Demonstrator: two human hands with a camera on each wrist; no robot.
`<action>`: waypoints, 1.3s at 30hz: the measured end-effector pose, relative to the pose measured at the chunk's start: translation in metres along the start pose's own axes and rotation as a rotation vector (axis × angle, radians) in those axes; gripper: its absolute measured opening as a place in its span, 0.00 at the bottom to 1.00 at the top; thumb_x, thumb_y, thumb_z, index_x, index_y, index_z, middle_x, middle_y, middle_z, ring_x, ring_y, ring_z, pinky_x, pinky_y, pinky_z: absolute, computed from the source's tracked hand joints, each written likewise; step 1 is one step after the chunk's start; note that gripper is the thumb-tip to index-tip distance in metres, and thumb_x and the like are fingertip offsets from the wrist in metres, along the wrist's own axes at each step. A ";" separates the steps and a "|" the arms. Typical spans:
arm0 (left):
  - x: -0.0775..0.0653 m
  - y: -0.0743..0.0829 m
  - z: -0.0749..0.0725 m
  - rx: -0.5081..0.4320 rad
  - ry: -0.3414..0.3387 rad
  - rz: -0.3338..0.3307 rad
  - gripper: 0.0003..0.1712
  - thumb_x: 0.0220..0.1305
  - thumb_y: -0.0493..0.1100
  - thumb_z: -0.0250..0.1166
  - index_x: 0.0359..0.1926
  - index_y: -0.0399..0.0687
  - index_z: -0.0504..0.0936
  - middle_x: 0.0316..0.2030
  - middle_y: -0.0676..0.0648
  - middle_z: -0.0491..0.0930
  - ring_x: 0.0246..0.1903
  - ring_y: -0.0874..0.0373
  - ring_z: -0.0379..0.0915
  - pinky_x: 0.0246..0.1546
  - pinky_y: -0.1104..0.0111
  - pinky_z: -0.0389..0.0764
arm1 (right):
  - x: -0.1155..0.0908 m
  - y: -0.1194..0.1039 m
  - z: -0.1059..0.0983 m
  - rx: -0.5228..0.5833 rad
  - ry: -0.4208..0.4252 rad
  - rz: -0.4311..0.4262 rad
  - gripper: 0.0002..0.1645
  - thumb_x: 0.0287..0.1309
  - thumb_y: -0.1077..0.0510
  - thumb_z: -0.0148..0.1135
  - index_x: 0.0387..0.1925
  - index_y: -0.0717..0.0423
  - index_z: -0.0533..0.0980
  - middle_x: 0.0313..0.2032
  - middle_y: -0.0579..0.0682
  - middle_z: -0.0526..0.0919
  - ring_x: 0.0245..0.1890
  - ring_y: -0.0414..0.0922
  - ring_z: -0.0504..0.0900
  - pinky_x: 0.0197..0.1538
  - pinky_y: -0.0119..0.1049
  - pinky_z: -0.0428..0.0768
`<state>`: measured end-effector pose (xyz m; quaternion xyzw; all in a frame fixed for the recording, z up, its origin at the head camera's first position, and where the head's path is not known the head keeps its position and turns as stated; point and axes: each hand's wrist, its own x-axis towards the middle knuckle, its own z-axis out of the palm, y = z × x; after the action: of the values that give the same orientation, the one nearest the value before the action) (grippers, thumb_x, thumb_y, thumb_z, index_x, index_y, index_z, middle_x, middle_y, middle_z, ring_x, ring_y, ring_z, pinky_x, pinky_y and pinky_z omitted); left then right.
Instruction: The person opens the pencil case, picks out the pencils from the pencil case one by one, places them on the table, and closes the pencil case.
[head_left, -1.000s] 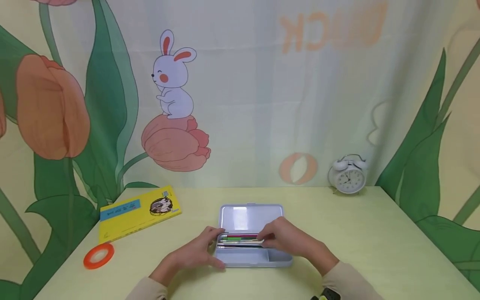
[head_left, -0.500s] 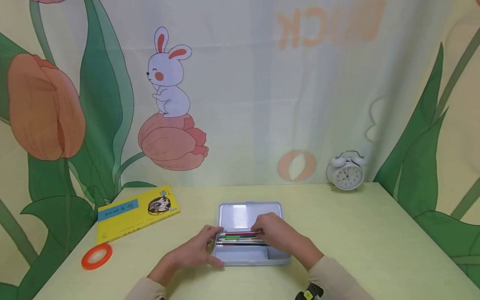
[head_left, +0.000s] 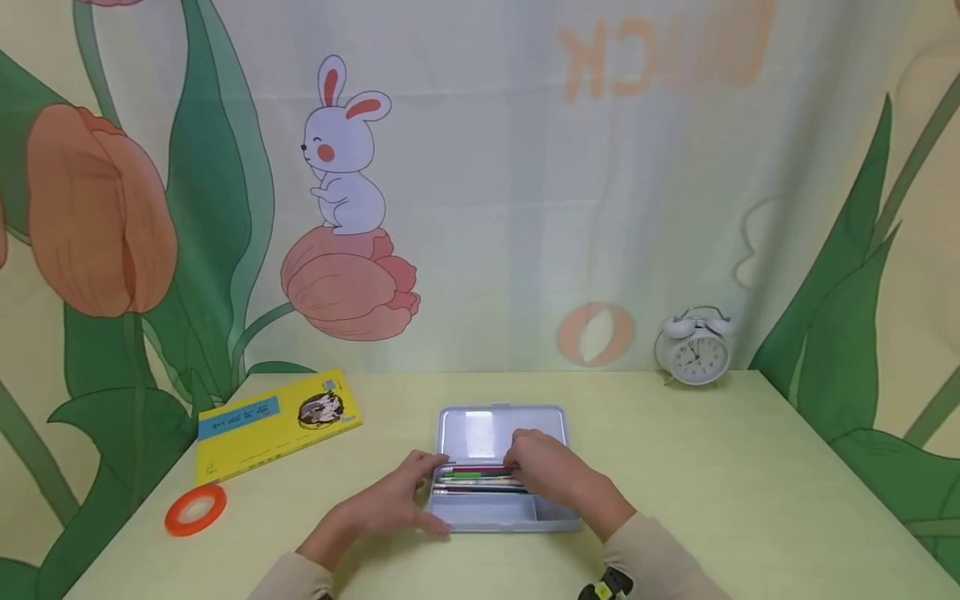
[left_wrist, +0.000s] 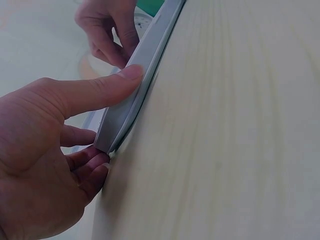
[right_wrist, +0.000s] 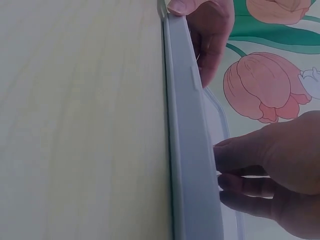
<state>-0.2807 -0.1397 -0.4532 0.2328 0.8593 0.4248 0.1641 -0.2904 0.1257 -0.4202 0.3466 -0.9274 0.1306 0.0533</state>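
A light grey-blue pencil case (head_left: 483, 508) lies with its lid (head_left: 480, 435) folded back on the table. Several pencils (head_left: 476, 475), one of them bright green, lie side by side in its rear part. My left hand (head_left: 397, 496) grips the case's left end. In the left wrist view, the thumb of the left hand (left_wrist: 55, 130) presses the front wall while the fingers curl round the end. The right hand (head_left: 551, 471) reaches into the case over the pencils' right ends. From the right wrist, the right hand's (right_wrist: 280, 175) fingertips are hidden behind the case wall.
To the left lie a yellow book (head_left: 277, 425) and a roll of orange tape (head_left: 195, 510). A white alarm clock (head_left: 696, 350) stands at the back right. Behind the table (head_left: 712, 483) hangs a printed curtain (head_left: 480, 208). The case has front compartments.
My right hand has moved slightly left along the pencils, and its forearm has swung left. The left hand stays on the case's left end, and the case has not visibly moved.
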 end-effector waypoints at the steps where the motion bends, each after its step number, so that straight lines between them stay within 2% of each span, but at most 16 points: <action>1: 0.000 0.000 0.000 -0.002 -0.001 -0.003 0.57 0.47 0.49 0.82 0.75 0.43 0.61 0.60 0.45 0.62 0.63 0.44 0.60 0.70 0.44 0.58 | 0.000 0.000 0.001 0.003 0.000 0.007 0.04 0.57 0.67 0.70 0.29 0.60 0.87 0.27 0.46 0.79 0.28 0.39 0.73 0.34 0.32 0.78; 12: -0.001 0.003 0.001 0.002 0.007 0.009 0.57 0.47 0.49 0.82 0.74 0.43 0.62 0.60 0.45 0.63 0.63 0.44 0.60 0.69 0.44 0.58 | 0.000 0.002 0.007 0.007 0.035 0.056 0.05 0.59 0.69 0.67 0.31 0.60 0.86 0.28 0.47 0.78 0.31 0.43 0.75 0.38 0.35 0.80; 20: -0.001 0.001 0.000 0.007 0.006 0.021 0.57 0.47 0.48 0.82 0.74 0.41 0.61 0.59 0.44 0.63 0.63 0.44 0.60 0.69 0.44 0.57 | -0.002 -0.001 0.011 -0.048 0.026 0.138 0.05 0.61 0.67 0.66 0.30 0.56 0.82 0.29 0.45 0.72 0.33 0.44 0.73 0.38 0.38 0.79; 24: -0.001 0.001 0.001 0.007 0.010 0.017 0.58 0.47 0.48 0.82 0.75 0.40 0.60 0.59 0.44 0.63 0.63 0.44 0.60 0.70 0.44 0.57 | -0.002 -0.002 0.011 -0.109 0.026 0.135 0.06 0.60 0.68 0.65 0.30 0.56 0.80 0.29 0.45 0.71 0.33 0.45 0.72 0.37 0.39 0.78; 30: -0.001 0.002 0.001 -0.002 0.007 0.012 0.59 0.47 0.47 0.82 0.75 0.40 0.59 0.60 0.44 0.63 0.64 0.43 0.60 0.70 0.44 0.57 | -0.004 -0.003 0.009 -0.199 -0.036 0.112 0.05 0.59 0.71 0.63 0.35 0.59 0.78 0.31 0.47 0.70 0.34 0.45 0.69 0.37 0.40 0.77; 39: -0.001 0.001 0.001 -0.015 0.008 0.011 0.58 0.47 0.48 0.82 0.75 0.43 0.60 0.59 0.45 0.63 0.63 0.43 0.60 0.70 0.44 0.57 | -0.005 -0.001 0.010 -0.229 -0.082 0.095 0.08 0.61 0.68 0.62 0.41 0.64 0.74 0.33 0.50 0.69 0.36 0.46 0.68 0.40 0.41 0.77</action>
<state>-0.2794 -0.1390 -0.4527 0.2347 0.8555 0.4329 0.1602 -0.2862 0.1254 -0.4307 0.2987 -0.9531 0.0117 0.0482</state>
